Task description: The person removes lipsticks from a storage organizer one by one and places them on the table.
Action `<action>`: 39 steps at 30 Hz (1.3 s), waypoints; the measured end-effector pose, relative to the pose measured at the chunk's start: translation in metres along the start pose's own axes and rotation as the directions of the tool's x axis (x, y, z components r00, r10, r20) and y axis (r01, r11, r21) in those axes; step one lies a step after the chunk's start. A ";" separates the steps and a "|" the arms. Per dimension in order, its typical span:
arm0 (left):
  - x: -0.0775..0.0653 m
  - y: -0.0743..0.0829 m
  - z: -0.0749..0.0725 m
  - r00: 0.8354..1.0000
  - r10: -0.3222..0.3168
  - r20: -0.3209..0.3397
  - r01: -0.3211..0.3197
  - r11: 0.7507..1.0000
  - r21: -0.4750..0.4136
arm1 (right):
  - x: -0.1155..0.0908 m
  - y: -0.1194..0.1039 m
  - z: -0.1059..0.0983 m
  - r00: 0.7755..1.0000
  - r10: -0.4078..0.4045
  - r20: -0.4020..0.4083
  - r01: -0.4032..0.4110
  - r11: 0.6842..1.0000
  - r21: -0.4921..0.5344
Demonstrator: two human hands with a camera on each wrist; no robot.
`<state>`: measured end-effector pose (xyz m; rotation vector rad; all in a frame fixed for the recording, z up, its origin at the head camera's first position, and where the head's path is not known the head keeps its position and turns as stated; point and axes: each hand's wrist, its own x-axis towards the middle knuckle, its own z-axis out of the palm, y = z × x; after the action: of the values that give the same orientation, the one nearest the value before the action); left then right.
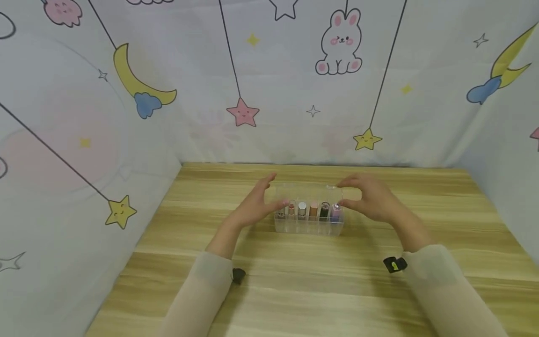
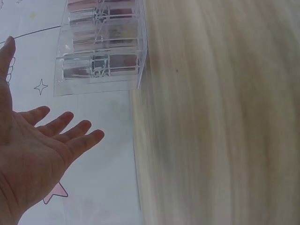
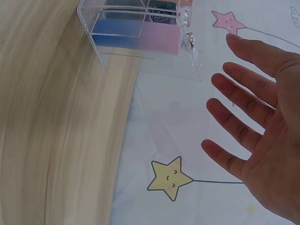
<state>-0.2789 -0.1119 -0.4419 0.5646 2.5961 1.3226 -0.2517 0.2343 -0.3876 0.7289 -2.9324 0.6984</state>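
A clear plastic lipstick organizer (image 1: 309,227) stands on the wooden table, with several lipsticks upright in a row in its slots. The pink-and-blue lipstick (image 3: 159,37) is at its right end; a silver-capped one (image 1: 302,209) sits nearer the middle. My left hand (image 1: 252,206) is at the organizer's left side, its fingers spread and nothing held, as the left wrist view shows. On the opposite side my right hand (image 1: 375,199) is spread too, palm toward the organizer, holding nothing. In the wrist views both hands look apart from the organizer.
The wooden table (image 1: 311,290) runs back to a white cloth backdrop (image 1: 286,70) printed with stars, moons and a rabbit. Cloth also hangs along the left and right sides. Dark straps sit at both sleeve cuffs.
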 end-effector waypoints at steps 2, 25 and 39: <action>-0.001 -0.001 0.003 1.000 -0.011 0.001 0.011 0.999 -0.037 | 0.000 0.000 0.003 1.000 -0.013 0.006 0.013 1.000 -0.009; -0.004 -0.024 0.028 0.998 0.018 0.061 -0.005 0.978 -0.209 | -0.004 -0.007 0.026 0.998 0.038 0.039 -0.040 0.999 0.029; -0.002 -0.039 0.036 0.995 0.050 0.085 -0.032 0.980 -0.196 | 0.003 -0.007 0.030 0.996 0.054 0.066 -0.055 0.999 0.002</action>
<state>-0.2756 -0.1070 -0.4950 0.6314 2.3614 1.5064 -0.2487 0.2146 -0.4111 0.6879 -3.0222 0.6979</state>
